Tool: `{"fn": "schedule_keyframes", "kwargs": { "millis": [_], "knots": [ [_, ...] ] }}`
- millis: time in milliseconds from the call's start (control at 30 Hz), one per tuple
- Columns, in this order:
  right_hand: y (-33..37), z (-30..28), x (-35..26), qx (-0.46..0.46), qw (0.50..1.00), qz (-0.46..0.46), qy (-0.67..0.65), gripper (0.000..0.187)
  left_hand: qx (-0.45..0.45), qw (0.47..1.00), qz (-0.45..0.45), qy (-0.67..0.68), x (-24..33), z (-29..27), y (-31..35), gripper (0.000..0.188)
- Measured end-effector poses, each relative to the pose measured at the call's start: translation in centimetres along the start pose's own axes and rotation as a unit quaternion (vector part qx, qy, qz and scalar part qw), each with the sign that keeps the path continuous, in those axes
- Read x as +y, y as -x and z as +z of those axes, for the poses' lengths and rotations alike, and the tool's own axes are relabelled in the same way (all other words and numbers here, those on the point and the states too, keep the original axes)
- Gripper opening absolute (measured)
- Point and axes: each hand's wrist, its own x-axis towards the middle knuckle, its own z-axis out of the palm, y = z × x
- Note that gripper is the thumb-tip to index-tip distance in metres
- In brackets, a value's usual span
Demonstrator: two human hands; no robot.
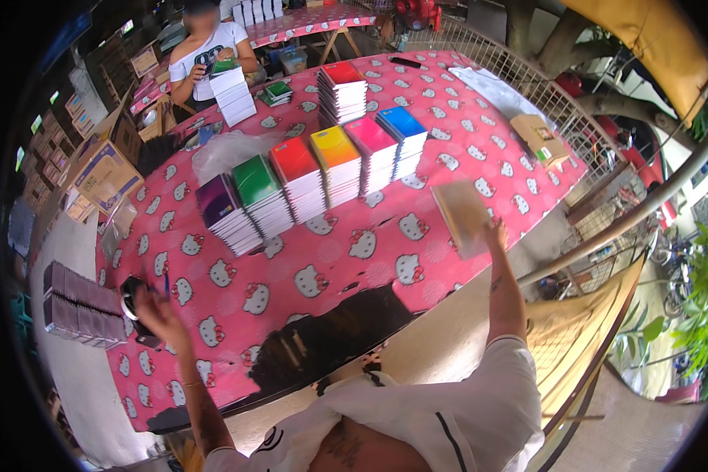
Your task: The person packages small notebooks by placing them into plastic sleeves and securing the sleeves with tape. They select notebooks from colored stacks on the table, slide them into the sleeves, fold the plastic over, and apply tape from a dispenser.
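My right hand [495, 234] grips the near right edge of a flat, light-brown cardboard box [462, 214], slightly blurred, at the right of the table. On the left, my left hand [162, 321] is blurred, with its fingers stretched out beside a black tape dispenser [139, 303]. Whether it touches the dispenser I cannot tell. A curved row of notebook stacks crosses the middle: purple [219, 198], green [255, 181], red [295, 160], yellow [335, 147], pink [370, 136] and blue [401, 123]. Behind them rises a taller red notebook stack [342, 76].
Pink patterned cloth covers the table [311, 279]. Across it, a person [212, 47] holds a green notebook over a white stack [232, 96]. Clear plastic [232, 153] lies behind the row. Grey-purple bundles [82, 305] stand left; a small carton [539, 140] sits far right.
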Motion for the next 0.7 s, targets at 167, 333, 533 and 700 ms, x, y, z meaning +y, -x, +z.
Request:
{"fn": "schedule_keyframes", "kwargs": {
  "millis": [167,333,533,700],
  "knots": [
    [-2.1,-1.4,-1.5,-0.211,0.972,-0.094,0.035,0.071,-0.304,0.936,-0.026,0.174,15.6,13.4,13.7,0.049],
    [10.4,4.0,-4.4,-0.377,0.797,-0.216,-0.42,0.035,-0.389,0.904,-0.074,0.163,25.4,20.9,22.8,0.055],
    [23.5,-2.6,-8.4,-0.562,0.518,-0.003,-0.645,0.03,-0.427,0.546,-0.528,0.491,22.9,16.1,18.6,0.052],
    [29.6,-2.8,-10.9,-0.653,0.485,-0.002,-0.581,0.034,-0.32,0.816,-0.367,0.313,11.8,7.4,15.8,0.032]
  ]
}}
